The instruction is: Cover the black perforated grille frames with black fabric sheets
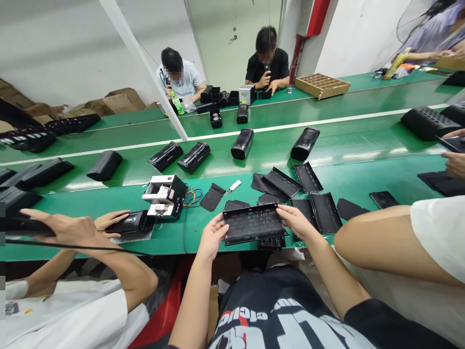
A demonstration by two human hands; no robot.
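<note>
Between my two hands I hold a black plastic panel (254, 224), its slotted inner face turned up, above the front edge of the green table. My left hand (213, 235) pinches the panel's left end, thumb on top. At its upper right corner, my right hand (293, 220) grips it with thumb and fingers. Beneath the panel, partly hidden, lies another slotted black part (272, 243). Several similar panels (326, 213) and thin black sheets (267, 183) are spread just beyond and to the right of my hands.
A white and black machine (165, 196) with coiled cables stands left. Black housings (242, 144) sit along the green belt (214, 145). A co-worker at left handles a black housing (132, 222); another person's hand (454, 162) is at right. A phone (384, 199) lies on the table.
</note>
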